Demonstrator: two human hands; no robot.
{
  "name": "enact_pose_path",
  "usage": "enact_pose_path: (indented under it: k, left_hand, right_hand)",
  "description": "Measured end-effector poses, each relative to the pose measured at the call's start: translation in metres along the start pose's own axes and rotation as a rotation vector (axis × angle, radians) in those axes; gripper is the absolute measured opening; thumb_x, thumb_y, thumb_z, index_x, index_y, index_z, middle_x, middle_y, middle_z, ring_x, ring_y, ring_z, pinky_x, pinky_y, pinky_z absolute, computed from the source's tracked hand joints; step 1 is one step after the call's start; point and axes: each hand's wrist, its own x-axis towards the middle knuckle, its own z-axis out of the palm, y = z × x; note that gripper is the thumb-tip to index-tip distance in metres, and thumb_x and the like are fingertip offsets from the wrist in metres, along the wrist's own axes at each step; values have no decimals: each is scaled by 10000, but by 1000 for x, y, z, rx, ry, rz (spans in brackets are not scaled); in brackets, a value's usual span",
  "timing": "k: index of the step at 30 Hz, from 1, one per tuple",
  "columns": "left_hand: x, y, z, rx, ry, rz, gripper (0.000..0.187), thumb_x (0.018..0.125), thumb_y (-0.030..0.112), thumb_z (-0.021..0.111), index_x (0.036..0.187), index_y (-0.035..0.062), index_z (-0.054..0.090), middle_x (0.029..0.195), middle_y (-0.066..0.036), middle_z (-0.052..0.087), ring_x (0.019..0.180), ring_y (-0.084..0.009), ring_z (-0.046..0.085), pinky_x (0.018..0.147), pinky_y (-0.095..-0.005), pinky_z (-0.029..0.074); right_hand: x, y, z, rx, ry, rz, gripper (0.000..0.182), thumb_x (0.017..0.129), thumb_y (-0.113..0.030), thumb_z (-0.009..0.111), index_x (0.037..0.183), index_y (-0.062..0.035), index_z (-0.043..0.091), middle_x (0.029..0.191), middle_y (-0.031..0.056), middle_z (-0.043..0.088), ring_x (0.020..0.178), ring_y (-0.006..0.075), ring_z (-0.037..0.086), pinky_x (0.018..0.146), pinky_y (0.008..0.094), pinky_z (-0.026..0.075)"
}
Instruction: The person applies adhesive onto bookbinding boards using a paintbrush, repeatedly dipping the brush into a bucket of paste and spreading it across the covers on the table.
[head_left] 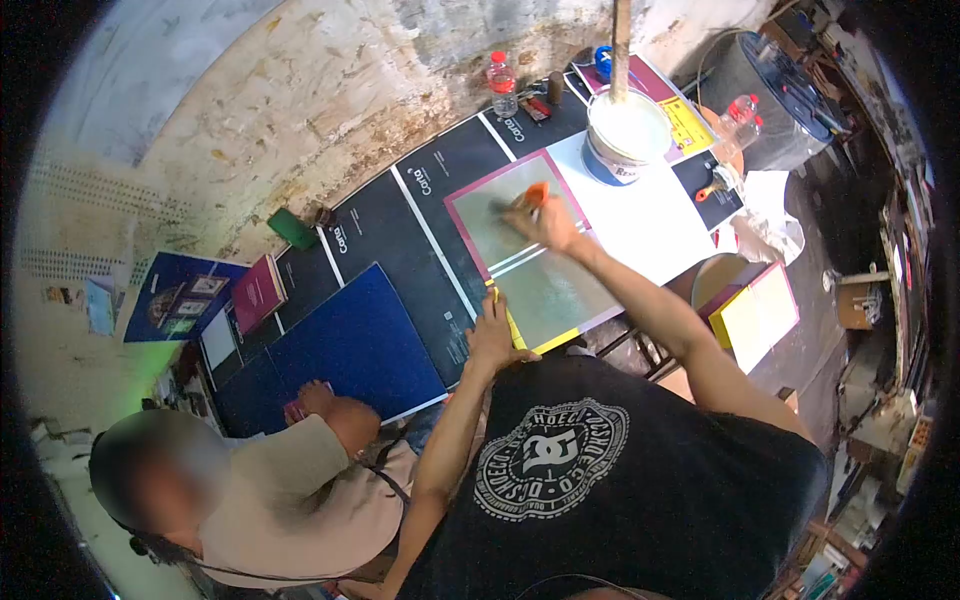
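Observation:
My right hand (543, 222) is closed round an orange tool (537, 193), its working end blurred and hard to make out. Beneath it lies a grey-green sheet (560, 295) that looks shiny, with maroon borders, a yellow border along the near-left corner and white strips across its middle. At that yellow corner my left hand (490, 332) rests on the edge, thumb and fingers apart. Just beyond the sheet, a bucket (612, 168) of white stuff stands on a white sheet (640, 218), with a wooden stick (621, 50) upright in it.
On my left a co-worker's hand (318, 398) is over a blue board (345, 345). A maroon book (258, 295) and a green container (290, 229) stand near the wall. A bottle (501, 85) is at the back, a brush (716, 183) at the right, and a drum (775, 105) beyond.

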Motion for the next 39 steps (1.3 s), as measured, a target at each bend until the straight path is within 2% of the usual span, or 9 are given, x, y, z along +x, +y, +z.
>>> enact_pose_path:
  k: [9, 13, 16, 21, 25, 29, 32, 35, 39]
  left_hand:
    - [0, -6, 7, -46, 53, 41, 1406, 440, 532, 951, 1514, 28, 197, 1610, -153, 146, 1332, -415, 441, 985, -655, 431]
    - [-1, -8, 7, -43, 73, 59, 1403, 436, 513, 959, 1514, 27, 205, 1605, -158, 154, 1339, -409, 436, 985, -653, 434]
    - [-5, -3, 1, -45, 46, 31, 1400, 431, 513, 961, 1512, 28, 215, 1602, -156, 161, 1341, -408, 433, 985, -653, 432]
    - [0, -12, 10, -63, 99, 83, 1411, 434, 530, 953, 1515, 17, 205, 1592, -152, 173, 1354, -405, 416, 972, -666, 430]
    - [-2, -5, 1, -17, 51, 68, 1428, 431, 590, 930, 1499, -28, 212, 1546, -174, 226, 1358, -407, 416, 1024, -624, 418]
    - [-9, 4, -12, 43, 29, 39, 1400, 440, 606, 922, 1495, -10, 240, 1533, -158, 239, 1332, -391, 443, 1018, -629, 407]
    - [-1, -5, -20, -41, 55, 70, 1262, 488, 615, 908, 1454, 17, 359, 1519, -154, 266, 1311, -383, 459, 1010, -571, 425]
    - [19, -23, -77, -509, 150, 328, 603, 855, 539, 708, 1143, 11, 658, 1188, -178, 609, 1153, -339, 571, 930, -434, 470]
    - [115, -16, -155, -474, 569, 491, 561, 1044, 470, 370, 1063, 1, 676, 974, -217, 659, 961, -441, 602, 879, -453, 477]
  right_hand:
    - [-2, 24, -62, -43, 484, -128, 343, 847, -323, 724, 757, -8, 624, 642, 170, 643, 585, 338, 659, 556, 404, 518]
    - [-52, 34, -33, -61, 125, -4, 346, 827, -353, 729, 805, -10, 686, 675, 160, 670, 656, 328, 692, 650, 416, 538]
    - [-61, 85, -82, -184, 189, 288, 305, 868, -295, 728, 898, 9, 742, 742, 150, 712, 659, 230, 696, 640, 366, 541]
    - [-79, 50, -111, -154, 569, 244, 457, 839, -365, 731, 719, 71, 667, 646, 214, 672, 593, 320, 703, 578, 403, 545]
    - [-124, 4, -76, -111, 222, 348, 277, 842, -229, 753, 756, 19, 664, 778, 139, 710, 719, 202, 690, 706, 365, 537]
    - [-195, 40, -115, -224, 454, 523, 284, 856, -258, 747, 799, 17, 702, 703, 142, 693, 629, 193, 662, 628, 347, 531]
    - [-249, 80, -174, 179, 716, 599, 265, 868, -233, 759, 935, 19, 716, 883, 100, 716, 788, 154, 648, 732, 326, 523]
    - [-247, 29, -208, 518, 873, 574, 321, 863, -234, 783, 1035, 26, 707, 967, 82, 705, 896, 142, 635, 803, 286, 498]
    - [-200, -1, -175, 354, 523, 485, 199, 876, -154, 753, 1007, -15, 701, 980, 87, 704, 876, 168, 650, 790, 310, 519]
